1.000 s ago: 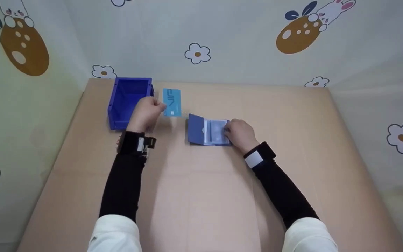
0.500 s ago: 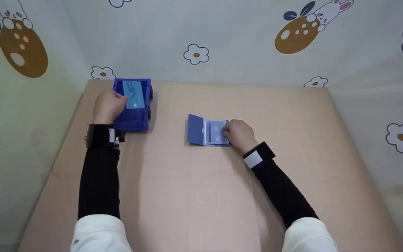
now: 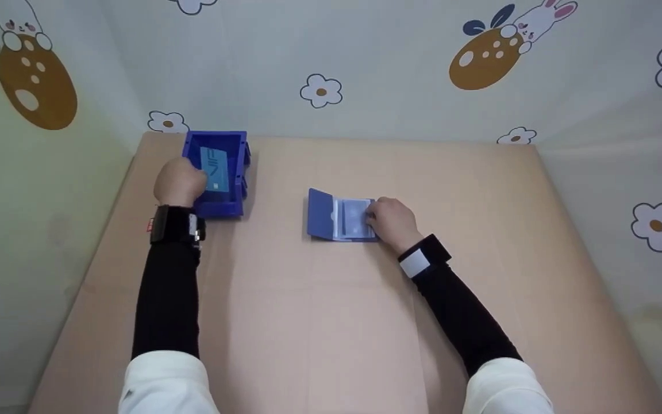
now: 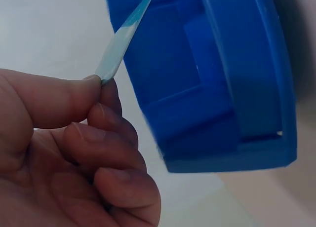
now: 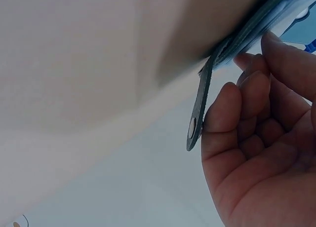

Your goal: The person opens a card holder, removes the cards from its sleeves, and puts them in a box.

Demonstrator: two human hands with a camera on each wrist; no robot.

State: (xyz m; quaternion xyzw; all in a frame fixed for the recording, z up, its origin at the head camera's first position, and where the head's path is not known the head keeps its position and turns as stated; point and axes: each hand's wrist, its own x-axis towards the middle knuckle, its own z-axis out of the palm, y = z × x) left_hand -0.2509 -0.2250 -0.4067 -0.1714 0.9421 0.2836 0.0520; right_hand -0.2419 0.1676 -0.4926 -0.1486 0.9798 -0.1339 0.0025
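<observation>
My left hand point(image 3: 180, 181) pinches a light-blue card point(image 3: 215, 169) marked VIP between thumb and fingertips. In the head view the card overlaps the inside of a blue plastic bin point(image 3: 216, 210) at the back left. The left wrist view shows the card point(image 4: 118, 52) nearly edge-on beside the bin's wall. Near the table's middle lies an unfolded blue card holder point(image 3: 321, 214) with clear plastic sleeves point(image 3: 355, 218). My right hand point(image 3: 394, 223) grips its right edge, thumb against the sleeves. A snap strap point(image 5: 198, 106) hangs from the holder in the right wrist view.
Both sit on a tan table point(image 3: 319, 322), the bin near the back edge. A patterned wall covering point(image 3: 400, 69) rises behind the table and along both sides. Black bands with cameras circle both wrists.
My left hand has carried the card leftward from beside the bin to over it, then a little lower and toward me. My right hand keeps holding the card holder in place.
</observation>
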